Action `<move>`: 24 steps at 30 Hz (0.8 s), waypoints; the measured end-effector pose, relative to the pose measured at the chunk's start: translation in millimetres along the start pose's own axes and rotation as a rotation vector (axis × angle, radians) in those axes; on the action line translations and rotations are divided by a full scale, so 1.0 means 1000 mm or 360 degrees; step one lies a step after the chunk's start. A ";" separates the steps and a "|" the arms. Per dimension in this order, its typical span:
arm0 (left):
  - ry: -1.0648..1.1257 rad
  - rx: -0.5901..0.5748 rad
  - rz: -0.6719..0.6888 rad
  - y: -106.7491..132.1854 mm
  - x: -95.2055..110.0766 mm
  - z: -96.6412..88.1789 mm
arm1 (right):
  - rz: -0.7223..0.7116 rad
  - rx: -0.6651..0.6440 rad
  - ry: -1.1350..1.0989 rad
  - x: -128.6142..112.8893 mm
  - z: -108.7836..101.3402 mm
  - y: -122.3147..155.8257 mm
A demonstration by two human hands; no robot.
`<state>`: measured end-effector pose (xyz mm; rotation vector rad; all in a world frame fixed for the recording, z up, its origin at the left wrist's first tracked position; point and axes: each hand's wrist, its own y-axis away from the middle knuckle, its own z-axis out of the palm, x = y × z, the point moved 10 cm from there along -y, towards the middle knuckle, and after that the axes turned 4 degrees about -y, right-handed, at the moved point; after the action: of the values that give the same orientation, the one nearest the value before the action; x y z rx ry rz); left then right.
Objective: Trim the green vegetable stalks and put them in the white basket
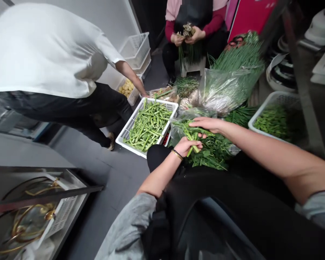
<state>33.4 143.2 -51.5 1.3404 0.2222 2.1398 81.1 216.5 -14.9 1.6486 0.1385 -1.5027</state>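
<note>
A pile of green leafy stalks (211,153) lies across my lap, partly inside a clear plastic bag (178,128). My left hand (186,145) is closed around a few of these green stalks near their cut ends. My right hand (207,124) lies just above it, fingers stretched over the same bunch and touching the stems. A white slotted crate (130,124) full of trimmed green stem pieces (148,124) stands on the floor just left of my hands.
A person in a white shirt (48,50) bends over at the left, one hand by the crate. Another person (192,29) sits opposite holding a bunch of stalks. Bagged long greens (233,79), a second white basket (273,97) of green stems and stacked baskets (137,50) surround me. A metal shelf (43,195) is at lower left.
</note>
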 end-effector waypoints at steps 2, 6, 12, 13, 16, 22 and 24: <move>0.0015 0.0075 0.0019 0.006 0.001 -0.003 | -0.0114 -0.0050 -0.0135 -0.002 0.016 0.009; 0.0058 0.0065 0.0057 0.013 0.000 0.001 | -0.0266 -0.0067 -0.0388 0.007 0.025 0.036; 0.0025 0.0548 0.0191 0.031 0.022 -0.050 | -0.0206 0.0086 -0.0363 0.041 -0.011 0.073; 0.0069 0.0624 0.0234 0.036 0.028 -0.060 | -0.0217 0.0141 -0.0366 0.041 -0.017 0.076; 0.0280 0.0562 0.0306 0.042 0.034 -0.062 | -0.0415 0.0407 -0.0603 0.028 -0.029 0.074; 0.0342 0.0330 0.0155 0.030 -0.002 -0.017 | -0.0787 0.0566 -0.0966 -0.003 0.014 0.031; 0.0342 0.0337 0.0102 0.028 -0.007 -0.015 | -0.0828 0.0578 -0.0878 -0.006 0.022 0.024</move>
<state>11.5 118.9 -52.0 1.2434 0.5108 2.3690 76.9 190.2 4.7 1.4597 -0.0157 -2.4479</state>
